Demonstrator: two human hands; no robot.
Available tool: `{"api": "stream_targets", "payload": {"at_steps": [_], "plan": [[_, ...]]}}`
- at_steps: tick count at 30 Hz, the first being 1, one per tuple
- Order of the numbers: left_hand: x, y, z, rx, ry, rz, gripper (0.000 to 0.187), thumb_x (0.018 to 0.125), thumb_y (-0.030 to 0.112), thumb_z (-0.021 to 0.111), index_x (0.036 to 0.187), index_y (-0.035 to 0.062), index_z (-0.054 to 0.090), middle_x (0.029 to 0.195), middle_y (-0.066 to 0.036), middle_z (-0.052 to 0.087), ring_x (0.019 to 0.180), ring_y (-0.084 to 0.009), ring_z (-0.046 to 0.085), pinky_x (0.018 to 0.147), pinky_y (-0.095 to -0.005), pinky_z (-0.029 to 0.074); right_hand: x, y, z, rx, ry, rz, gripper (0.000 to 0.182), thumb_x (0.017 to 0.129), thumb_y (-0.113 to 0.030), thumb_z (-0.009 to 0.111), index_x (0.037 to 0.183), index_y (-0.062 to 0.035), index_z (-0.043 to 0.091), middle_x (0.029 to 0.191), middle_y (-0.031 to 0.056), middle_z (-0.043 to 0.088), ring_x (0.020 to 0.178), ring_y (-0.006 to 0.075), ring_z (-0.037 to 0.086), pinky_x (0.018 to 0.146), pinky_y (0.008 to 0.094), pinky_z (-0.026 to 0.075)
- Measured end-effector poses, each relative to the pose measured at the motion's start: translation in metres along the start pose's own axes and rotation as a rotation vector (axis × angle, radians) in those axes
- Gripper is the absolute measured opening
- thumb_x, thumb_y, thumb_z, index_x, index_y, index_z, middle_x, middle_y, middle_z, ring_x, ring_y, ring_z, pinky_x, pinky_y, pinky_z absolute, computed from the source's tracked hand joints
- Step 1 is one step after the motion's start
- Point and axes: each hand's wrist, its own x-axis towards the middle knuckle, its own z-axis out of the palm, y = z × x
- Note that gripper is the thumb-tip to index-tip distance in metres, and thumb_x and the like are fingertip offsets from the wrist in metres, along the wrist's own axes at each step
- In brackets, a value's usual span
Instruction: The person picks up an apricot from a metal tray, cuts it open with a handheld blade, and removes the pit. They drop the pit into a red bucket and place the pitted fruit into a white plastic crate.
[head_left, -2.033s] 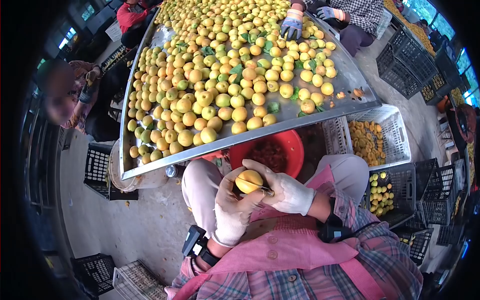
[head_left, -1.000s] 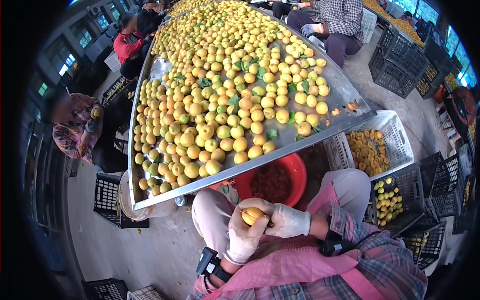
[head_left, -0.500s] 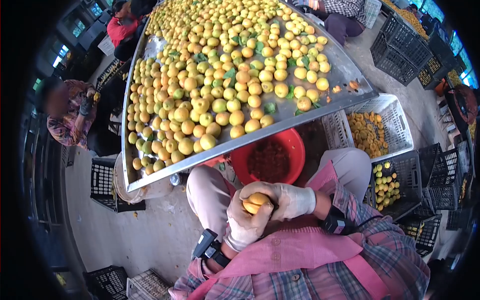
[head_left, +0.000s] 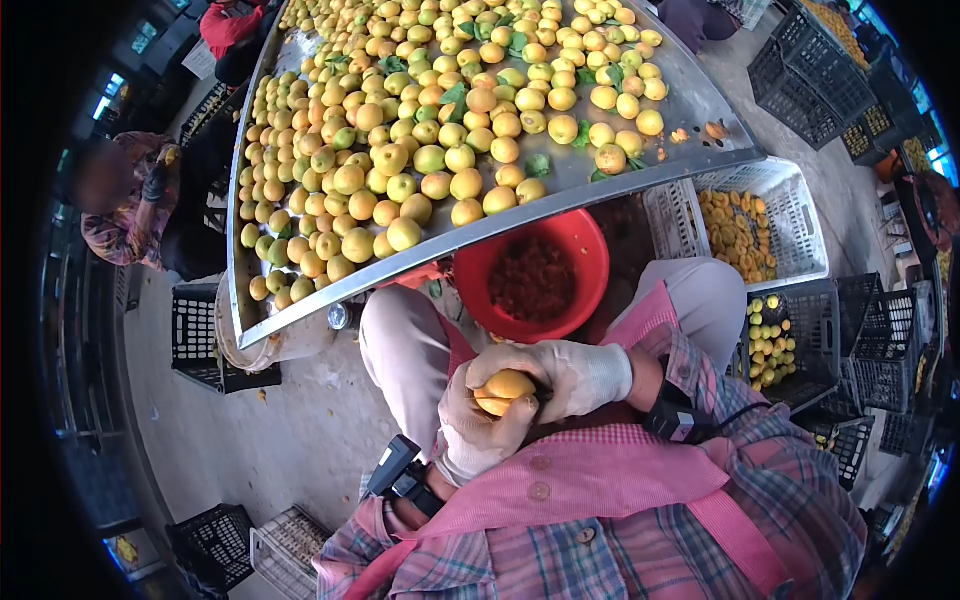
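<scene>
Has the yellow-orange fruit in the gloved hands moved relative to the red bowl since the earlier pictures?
Cannot tell for sure: the camera shifts. The yellow-orange round fruit sits just below the red plastic bowl, as before, between the left hand and right hand.

This was a fruit-processing workshop. A long sheet-metal sorting table (head_left: 700,110) was heaped with yellow-orange apricots (head_left: 440,130). Beside that table stood black plastic crates (head_left: 810,70), and another seated worker (head_left: 120,205).

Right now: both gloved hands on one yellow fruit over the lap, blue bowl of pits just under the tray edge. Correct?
Not quite. The bowl is red, not blue; the head view shows it. The rest holds: left hand and right hand, both gloved, hold one yellow fruit over the lap, bowl under the tray edge.
</scene>
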Motion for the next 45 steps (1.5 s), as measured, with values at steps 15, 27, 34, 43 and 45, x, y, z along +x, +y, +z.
{"api": "stream_targets", "payload": {"at_steps": [15, 27, 34, 43, 45], "plan": [[0.019, 0.0, -0.007, -0.435, 0.205, -0.355, 0.065, 0.084, 0.035, 0.073, 0.131, 0.0023, 0.043, 0.111, -0.007, 0.059, 0.095, -0.0152, 0.061, 0.085, -0.0275, 0.049, -0.003, 0.008, -0.007, -0.291, 0.197, 0.315, 0.073, 0.086, -0.021, 0.066, 0.146, -0.0087, 0.027, 0.138, 0.0223, 0.045, 0.121, 0.035, 0.052, 0.097, 0.0399, 0.044], [0.014, -0.016, -0.027, -0.999, 0.209, -0.55, 0.053, 0.088, 0.04, 0.065, 0.128, 0.0093, 0.047, 0.118, -0.012, 0.056, 0.094, -0.0183, 0.06, 0.084, -0.0277, 0.053, 0.008, -0.037, -0.025, 0.496, 0.748, 0.234, 0.018, 0.096, -0.016, 0.055, 0.103, 0.0001, 0.06, 0.055, -0.0021, 0.045, 0.04, 0.0066, 0.041, 0.041, 0.0221, 0.034], [0.033, -0.001, -0.019, -1.262, 0.04, -0.518, 0.06, 0.093, 0.049, 0.052, 0.134, 0.0074, 0.039, 0.115, -0.016, 0.055, 0.093, -0.0239, 0.062, 0.084, -0.0313, 0.055, 0.038, -0.072, -0.017, 0.459, 0.992, -0.077, 0.027, 0.095, -0.019, 0.051, 0.073, -0.0046, 0.049, 0.052, 0.0007, 0.039, 0.038, 0.0133, 0.041, 0.037, 0.0294, 0.039], [0.026, 0.014, -0.011, -1.13, -0.012, -0.534, 0.06, 0.094, 0.05, 0.05, 0.134, 0.0078, 0.036, 0.113, -0.01, 0.055, 0.09, -0.023, 0.064, 0.08, -0.0335, 0.056, 0.053, -0.071, 0.002, 0.453, 0.951, -0.413, 0.017, 0.095, -0.015, 0.049, 0.08, -0.0063, 0.048, 0.055, 0.0035, 0.038, 0.039, 0.015, 0.036, 0.038, 0.0292, 0.034], [0.024, 0.012, -0.012, -1.122, -0.019, -0.548, 0.062, 0.093, 0.052, 0.05, 0.134, 0.0084, 0.036, 0.112, -0.008, 0.055, 0.089, -0.0219, 0.065, 0.078, -0.0321, 0.056, 0.051, -0.061, 0.004, 0.475, 0.95, -0.407, 0.013, 0.095, -0.013, 0.051, 0.084, -0.0061, 0.05, 0.055, 0.0033, 0.038, 0.041, 0.0151, 0.037, 0.038, 0.0299, 0.035]]}}
